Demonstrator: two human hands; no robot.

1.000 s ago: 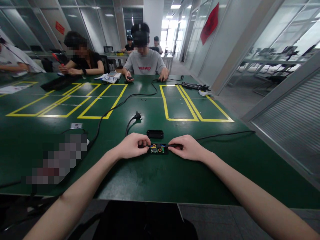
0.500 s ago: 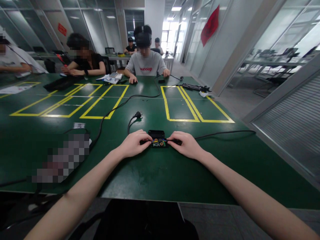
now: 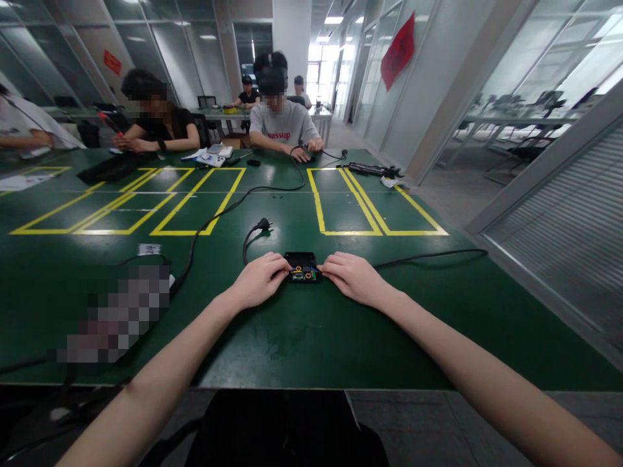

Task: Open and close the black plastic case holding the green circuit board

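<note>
In front of me a small black box (image 3: pixel 299 255) lies open on the green table (image 3: pixel 311 344). Inside it sits a circuit board (image 3: pixel 304 275) with copper-coloured coils and blue and yellow wires. At the box's left end, my left hand (image 3: pixel 261 279) is closed in a pinch on a black plug cable (image 3: pixel 246 245), whose end is covered by my fingers. My right hand (image 3: pixel 354 275) pinches the end of another black cable (image 3: pixel 428 257) at the box's right side, close to a blue wire. Beyond my left hand rests the black plug (image 3: pixel 263 224).
A blurred-out item (image 3: pixel 119 318) lies at the left, with a long black cord (image 3: pixel 191 250) beside it. Yellow tape outlines (image 3: pixel 350 233) mark the table further off. A black tripod-like tool (image 3: pixel 372 170) lies at the far right. Co-workers sit across the table.
My hands stay at the two ends of the box, with small finger shifts. The view has turned slightly to the right. The co-worker opposite has brought one hand across towards the other.
</note>
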